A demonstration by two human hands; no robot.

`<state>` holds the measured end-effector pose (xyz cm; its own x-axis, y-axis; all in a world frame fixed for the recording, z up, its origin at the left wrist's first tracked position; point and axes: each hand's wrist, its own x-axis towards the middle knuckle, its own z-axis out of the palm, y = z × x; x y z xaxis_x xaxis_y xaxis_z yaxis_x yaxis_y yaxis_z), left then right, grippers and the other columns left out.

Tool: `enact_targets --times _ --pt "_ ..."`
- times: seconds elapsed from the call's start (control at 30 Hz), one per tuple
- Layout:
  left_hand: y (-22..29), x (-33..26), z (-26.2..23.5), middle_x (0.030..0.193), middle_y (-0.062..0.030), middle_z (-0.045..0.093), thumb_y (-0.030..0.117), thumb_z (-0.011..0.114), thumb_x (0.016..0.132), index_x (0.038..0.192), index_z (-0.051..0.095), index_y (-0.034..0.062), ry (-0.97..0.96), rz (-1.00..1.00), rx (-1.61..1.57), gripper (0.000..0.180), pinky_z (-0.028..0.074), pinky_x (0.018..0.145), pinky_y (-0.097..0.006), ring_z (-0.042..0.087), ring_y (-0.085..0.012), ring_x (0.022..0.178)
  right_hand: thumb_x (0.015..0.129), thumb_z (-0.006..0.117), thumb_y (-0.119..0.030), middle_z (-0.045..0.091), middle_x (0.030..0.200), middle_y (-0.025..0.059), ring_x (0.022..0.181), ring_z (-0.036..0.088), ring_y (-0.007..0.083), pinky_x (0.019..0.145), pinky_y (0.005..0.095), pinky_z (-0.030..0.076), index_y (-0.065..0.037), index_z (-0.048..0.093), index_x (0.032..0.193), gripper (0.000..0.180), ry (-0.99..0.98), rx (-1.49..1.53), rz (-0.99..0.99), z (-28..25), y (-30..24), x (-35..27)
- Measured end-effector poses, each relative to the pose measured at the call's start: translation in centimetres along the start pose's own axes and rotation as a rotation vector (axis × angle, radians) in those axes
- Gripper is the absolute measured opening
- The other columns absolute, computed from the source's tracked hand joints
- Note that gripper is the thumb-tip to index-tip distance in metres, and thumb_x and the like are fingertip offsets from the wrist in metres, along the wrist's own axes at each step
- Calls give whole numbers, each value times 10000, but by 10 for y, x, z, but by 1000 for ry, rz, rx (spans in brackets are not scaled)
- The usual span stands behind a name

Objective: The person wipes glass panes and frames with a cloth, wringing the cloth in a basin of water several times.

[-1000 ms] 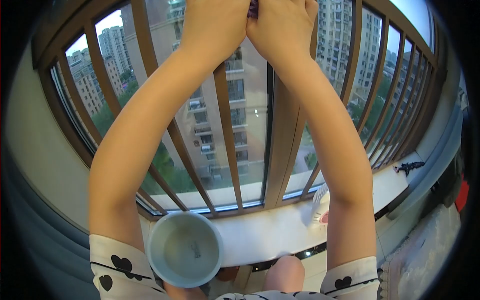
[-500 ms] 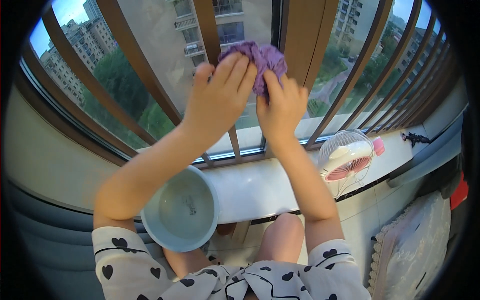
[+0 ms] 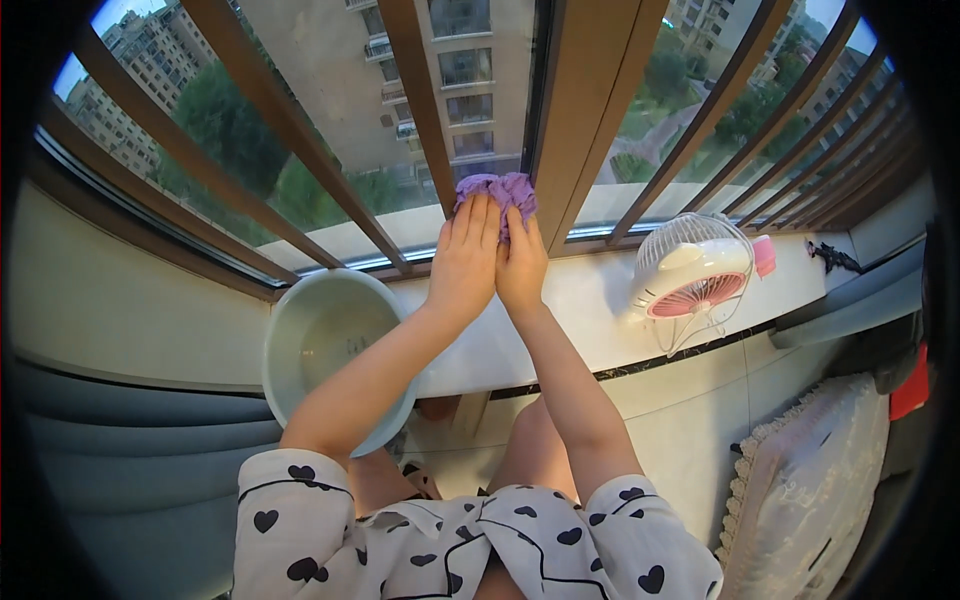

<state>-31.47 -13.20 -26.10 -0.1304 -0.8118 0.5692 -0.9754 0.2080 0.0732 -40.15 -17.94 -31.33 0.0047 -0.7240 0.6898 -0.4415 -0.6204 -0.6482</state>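
A bunched purple cloth (image 3: 503, 190) is against the lower part of the brown window bars, at the window's middle. My left hand (image 3: 466, 255) presses on it from the left, its fingers side by side and pointing up. Close beside it, my right hand (image 3: 521, 268) grips the cloth's right side, the two hands touching. The cloth's underside and my fingertips are partly hidden. Below my left forearm, a pale blue-green basin (image 3: 290, 350) with clear water stands at the left of the white sill (image 3: 480, 345).
A white and pink fan (image 3: 693, 275) stands on the sill to the right, with a small pink item (image 3: 764, 256) and a dark object (image 3: 833, 257) beyond it. Grey-blue cushioning (image 3: 140, 440) lies at left. A lace-edged cover (image 3: 810, 480) is at lower right.
Both hands have come down and closer together, bringing the purple cloth from higher on the window to just above the sill. My view has shifted as well.
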Motion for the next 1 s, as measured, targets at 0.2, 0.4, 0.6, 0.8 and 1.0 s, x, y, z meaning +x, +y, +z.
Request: enact_targets --times 0.2,0.4,0.6,0.8,1.0 --pt "1 -35 49 1359 -246 413 66 586 791 1311 390 -70 -91 -122 -127 572 334 1057 -425 373 -387 1284 752 508 53 590 1082 216 972 560 397 821 449 470 -14 579 1175 434 -133 3 120 8 28 -35" --pt "-4 -78 110 1264 -214 480 113 626 758 1258 414 -26 -201 -270 -159 561 353 1023 -434 453 -338 1183 769 519 2 598 1059 196 910 572 400 774 458 474 -33 571 1137 374 -259 -110 218 29 69 -84" --pt "4 -51 99 1080 -193 566 66 641 732 1124 453 9 -438 -474 -333 439 410 907 -470 525 -361 1080 783 524 -23 612 999 188 878 580 397 725 472 467 -64 554 1107 328 -387 -177 294 13 71 -73" --pt "-1 -55 112 1074 -205 565 -35 569 716 1125 442 45 -291 -603 -531 436 450 858 -436 526 -393 1061 772 529 -29 604 1061 194 922 583 399 747 472 469 -65 528 1156 386 -523 -140 465 12 71 -70" --pt "-11 -50 117 1029 -187 563 -39 560 709 1083 485 31 -442 -426 -703 387 461 838 -436 542 -391 994 789 551 -50 586 1124 215 983 593 385 819 427 479 -43 478 1222 439 -250 -38 518 14 74 -115"
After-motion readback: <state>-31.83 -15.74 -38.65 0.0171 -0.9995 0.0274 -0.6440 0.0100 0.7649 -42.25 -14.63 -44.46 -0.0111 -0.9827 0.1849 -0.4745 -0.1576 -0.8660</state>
